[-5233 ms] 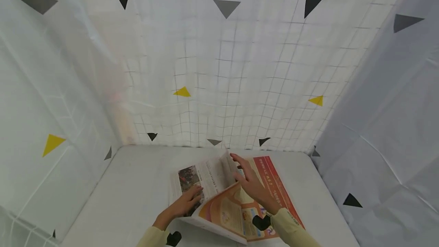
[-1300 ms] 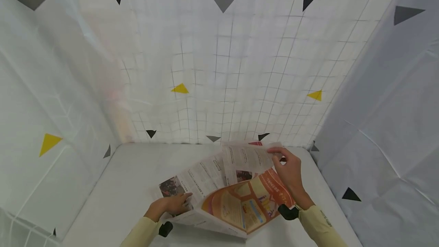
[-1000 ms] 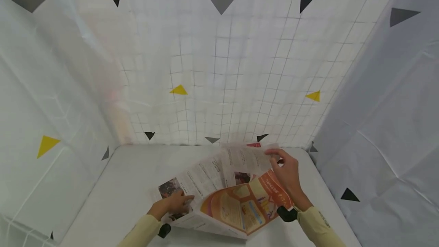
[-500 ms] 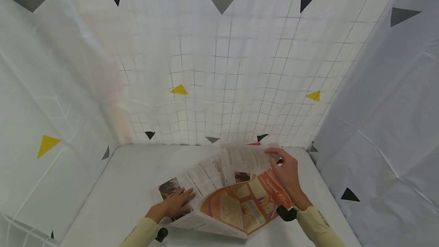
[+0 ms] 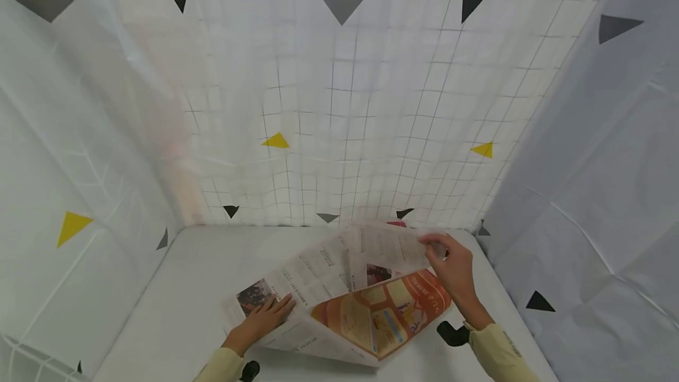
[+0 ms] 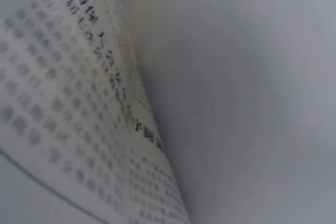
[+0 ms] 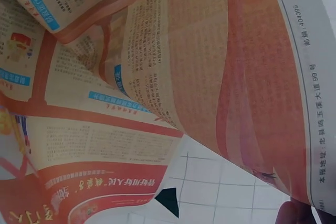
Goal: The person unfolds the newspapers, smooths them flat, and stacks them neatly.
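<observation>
A newspaper (image 5: 320,270) lies partly unfolded on the white table, its near part bent up in a fold. My left hand (image 5: 262,320) rests on its left side beside a printed photo, fingers straight and spread. With thumb and fingers, my right hand (image 5: 453,267) pinches the upper right edge of a raised page (image 5: 389,246). Below that page shows an orange illustrated side (image 5: 382,314). The left wrist view has only printed text on the newspaper (image 6: 79,103) close up. In the right wrist view, the raised orange page (image 7: 199,66) curves across, with dark fingertips (image 7: 294,213) at its corner.
The white tabletop (image 5: 196,270) extends around the newspaper. Behind stands a white sheet wall with a grid (image 5: 345,134), bearing black, grey and yellow triangles. A pale sheet (image 5: 599,205) hangs at the right, another (image 5: 69,152) at the left.
Over the last seconds, my right hand moved right, pulling the page over and spreading it. My left hand moved left and its fingers straightened on the paper; the newspaper's left part shifted left.
</observation>
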A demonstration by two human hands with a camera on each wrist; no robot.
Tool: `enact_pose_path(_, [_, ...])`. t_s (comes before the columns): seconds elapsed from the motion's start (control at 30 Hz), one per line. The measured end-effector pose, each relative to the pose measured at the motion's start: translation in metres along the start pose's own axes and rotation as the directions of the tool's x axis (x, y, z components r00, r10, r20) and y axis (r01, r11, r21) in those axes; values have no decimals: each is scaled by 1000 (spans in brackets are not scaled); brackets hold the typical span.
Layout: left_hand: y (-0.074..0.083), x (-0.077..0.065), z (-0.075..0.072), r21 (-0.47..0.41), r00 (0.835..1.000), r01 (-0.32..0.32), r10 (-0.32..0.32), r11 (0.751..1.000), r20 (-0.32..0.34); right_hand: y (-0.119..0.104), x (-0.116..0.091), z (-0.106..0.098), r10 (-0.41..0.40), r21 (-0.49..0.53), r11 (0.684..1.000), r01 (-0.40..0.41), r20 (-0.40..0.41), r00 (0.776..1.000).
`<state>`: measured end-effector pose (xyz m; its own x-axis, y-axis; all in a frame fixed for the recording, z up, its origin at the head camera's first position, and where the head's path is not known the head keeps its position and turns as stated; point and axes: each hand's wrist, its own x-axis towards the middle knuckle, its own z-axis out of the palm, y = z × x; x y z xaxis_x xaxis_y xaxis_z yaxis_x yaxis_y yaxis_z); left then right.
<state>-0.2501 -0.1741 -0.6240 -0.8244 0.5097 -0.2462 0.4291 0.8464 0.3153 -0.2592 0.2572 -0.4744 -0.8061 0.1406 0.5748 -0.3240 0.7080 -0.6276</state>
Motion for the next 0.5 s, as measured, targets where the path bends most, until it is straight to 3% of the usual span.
enact_pose_path(0.13, [7, -7, -11, -38, 994, 93, -90, 995, 65, 6, -1, -4, 25, -39, 999, -25, -12, 1000])
enact_pose_path(0.27, [11, -16, -19, -108, 988, 143, -136, 984, 68, 11, 0, -5, 49, -61, 997, -51, -30, 998])
enact_pose_path(0.4, [-3, -19, -10, -169, 985, 161, -148, 972, 86, 14, 1, -6, 84, -76, 993, -86, -27, 996])
enact_pose_path(0.43, [-10, -18, -3, -154, 985, 160, -148, 975, 87, 15, 1, -6, 89, -82, 992, -91, -24, 996])
enact_pose_path(0.47, [-18, -17, 5, -17, 986, 138, -136, 990, 92, 16, 0, -5, 93, -85, 992, -95, -23, 995])
enact_pose_path(0.5, [-26, -15, 14, 94, 988, 121, -128, 988, 80, 16, 0, -5, 93, -90, 991, -95, -22, 995])
